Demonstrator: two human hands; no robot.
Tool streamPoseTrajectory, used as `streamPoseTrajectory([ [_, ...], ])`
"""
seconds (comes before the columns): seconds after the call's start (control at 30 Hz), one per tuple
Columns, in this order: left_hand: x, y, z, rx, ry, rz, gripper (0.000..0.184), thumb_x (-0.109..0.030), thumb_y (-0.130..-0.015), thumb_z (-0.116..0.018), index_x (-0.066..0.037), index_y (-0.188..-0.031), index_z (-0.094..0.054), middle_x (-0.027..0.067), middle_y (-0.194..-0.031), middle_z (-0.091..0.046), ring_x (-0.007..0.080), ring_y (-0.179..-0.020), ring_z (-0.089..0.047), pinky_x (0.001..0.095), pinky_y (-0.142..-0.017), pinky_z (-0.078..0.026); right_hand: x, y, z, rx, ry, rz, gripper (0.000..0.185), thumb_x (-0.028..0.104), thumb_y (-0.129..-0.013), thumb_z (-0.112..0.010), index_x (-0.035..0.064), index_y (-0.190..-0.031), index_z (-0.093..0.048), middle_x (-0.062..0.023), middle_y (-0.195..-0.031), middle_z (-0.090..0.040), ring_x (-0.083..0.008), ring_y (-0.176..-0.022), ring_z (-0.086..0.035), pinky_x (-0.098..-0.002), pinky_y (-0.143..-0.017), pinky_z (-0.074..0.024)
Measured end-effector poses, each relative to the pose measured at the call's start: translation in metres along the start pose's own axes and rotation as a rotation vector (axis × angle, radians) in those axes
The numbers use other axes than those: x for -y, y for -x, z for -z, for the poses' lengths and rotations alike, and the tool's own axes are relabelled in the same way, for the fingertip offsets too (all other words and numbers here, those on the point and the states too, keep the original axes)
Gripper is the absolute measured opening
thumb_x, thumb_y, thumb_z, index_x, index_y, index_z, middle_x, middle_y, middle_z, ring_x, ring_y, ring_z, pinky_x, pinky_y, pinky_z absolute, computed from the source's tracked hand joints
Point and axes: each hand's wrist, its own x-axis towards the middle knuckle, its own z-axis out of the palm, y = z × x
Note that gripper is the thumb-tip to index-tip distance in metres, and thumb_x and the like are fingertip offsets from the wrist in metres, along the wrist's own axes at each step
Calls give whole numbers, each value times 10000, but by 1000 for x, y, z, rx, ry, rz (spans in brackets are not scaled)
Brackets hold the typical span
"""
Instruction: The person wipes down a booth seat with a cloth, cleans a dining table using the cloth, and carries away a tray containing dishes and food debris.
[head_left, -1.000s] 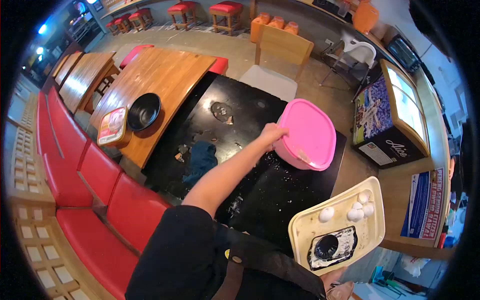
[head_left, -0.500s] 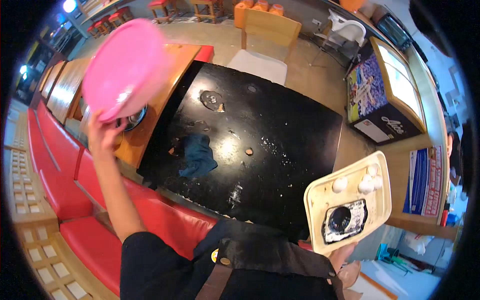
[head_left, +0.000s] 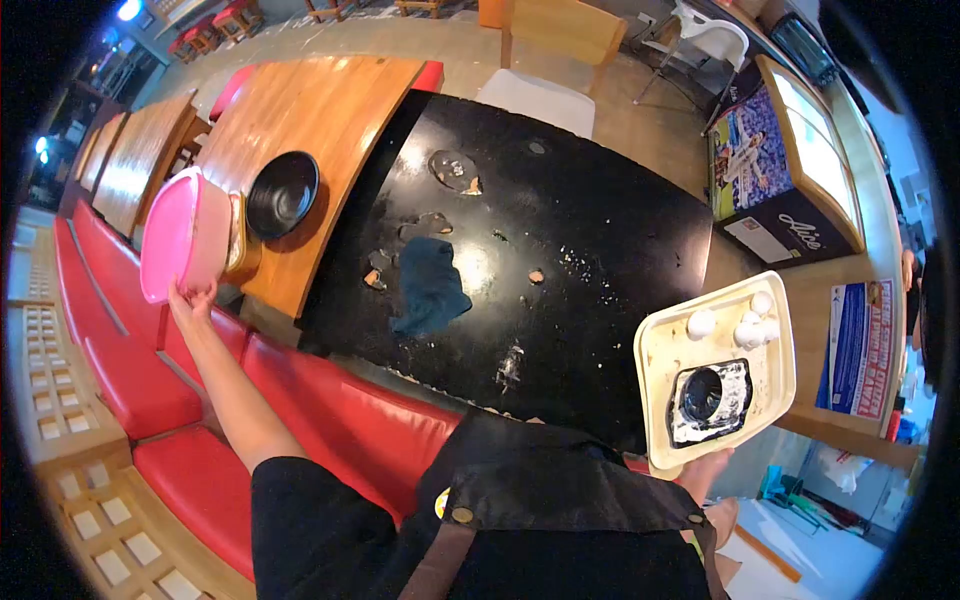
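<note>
My left hand (head_left: 193,298) grips the near edge of a pink lidded tub (head_left: 187,235) at the left, beside a black bowl (head_left: 283,195) and a partly hidden container (head_left: 240,238) on the wooden table (head_left: 318,105). With my right hand (head_left: 704,470) I hold a cream tray (head_left: 655,400) by its near edge; part of that hand is hidden under it. On the tray are several white round items (head_left: 750,331) and a dark dish (head_left: 701,393) on a white-smeared black plate (head_left: 735,408). A dark blue cloth (head_left: 430,285) lies on the black table (head_left: 590,225).
Red bench seats (head_left: 330,415) run along the near left side. A wooden chair (head_left: 565,35) stands beyond the black table. At the right are a display freezer (head_left: 785,165) and a counter with a poster (head_left: 855,347). Scraps and white crumbs lie on the black table.
My left hand has carried the pink tub from the right side of the black table to the far left, beside the bowl. The tray is still in my right hand, and the view has shifted.
</note>
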Motion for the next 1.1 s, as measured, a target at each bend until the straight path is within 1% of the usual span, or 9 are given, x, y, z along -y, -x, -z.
streamPoseTrajectory([
  [0.07, 0, 6, -3, -31, -45, -13, 291, -388, -810, -631, -134, -733, -513, 5, -673, -525, 180, -668, -528, 511, -815, -459, 2, -6, 8, 57, -15, -31, 652, 498, -946, -82, 72, -1394, -289, -140, -1411, -337, -383, -1233, -391, -502, -1040, -326],
  [0.17, 32, 85, -33, -69, 87, -100, 317, -414, -845, -569, -129, -740, -475, 13, -687, -494, 176, -687, -517, 510, -809, -460, 5, 15, -19, 9, -47, -56, 645, 483, -950, -75, 64, -1393, -287, -139, -1417, -329, -375, -1247, -377, -485, -1055, -312],
  [0.23, 72, 111, -46, -160, 43, -134, 309, -407, -854, -548, -154, -964, -409, 41, -818, -457, 194, -776, -489, 508, -811, -464, 8, 22, -24, -53, -46, -25, 644, 480, -951, -71, 63, -1391, -288, -136, -1420, -324, -371, -1249, -377, -477, -1060, -309],
  [0.43, 148, 101, -106, 113, -291, 325, 591, -365, -807, -636, -62, -1223, -346, 204, -1055, -559, 305, -940, -600, 432, -790, -538, 16, 15, -14, -160, 85, 9, 624, 468, -960, -94, 67, -1374, -334, -124, -1393, -375, -340, -1244, -393, -445, -1054, -326],
  [0.57, 186, 27, -109, 187, -262, 430, 312, -139, -828, -563, 74, -1036, -468, 224, -872, -624, 256, -703, -645, 306, -599, -581, 21, 36, -47, -219, 51, -15, 620, 464, -961, -83, 74, -1379, -324, -121, -1407, -355, -343, -1256, -376, -457, -1057, -317],
  [0.77, 115, 98, -151, 507, -423, 513, 88, -53, -796, -573, 24, -807, -531, 95, -643, -580, 130, -497, -567, 191, -431, -494, 19, 46, -50, -200, 55, -16, 620, 466, -960, -85, 77, -1384, -315, -120, -1415, -342, -341, -1259, -373, -460, -1062, -307],
  [0.8, 105, 105, -156, 484, -402, 259, 75, -44, -796, -592, 12, -802, -544, 78, -637, -575, 116, -486, -558, 159, -406, -462, 20, 49, -52, -208, 62, -12, 620, 466, -960, -85, 77, -1384, -314, -120, -1417, -340, -341, -1259, -373, -461, -1063, -306],
  [0.87, 57, 95, -157, 584, -423, 133, 101, -66, -814, -601, 15, -803, -543, 62, -627, -581, 97, -483, -549, 148, -392, -446, 21, 55, -58, -211, 75, -7, 620, 467, -960, -86, 78, -1386, -311, -119, -1420, -336, -340, -1260, -372, -462, -1065, -302],
  [1.1, -95, -40, -87, 236, -323, 51, 280, -110, -885, -491, 97, -1073, -516, 155, -860, -649, 155, -640, -638, 198, -544, -555, 17, 40, -35, -170, 49, -11, 616, 467, -961, -91, 80, -1390, -303, -115, -1424, -330, -339, -1264, -367, -456, -1066, -301],
])
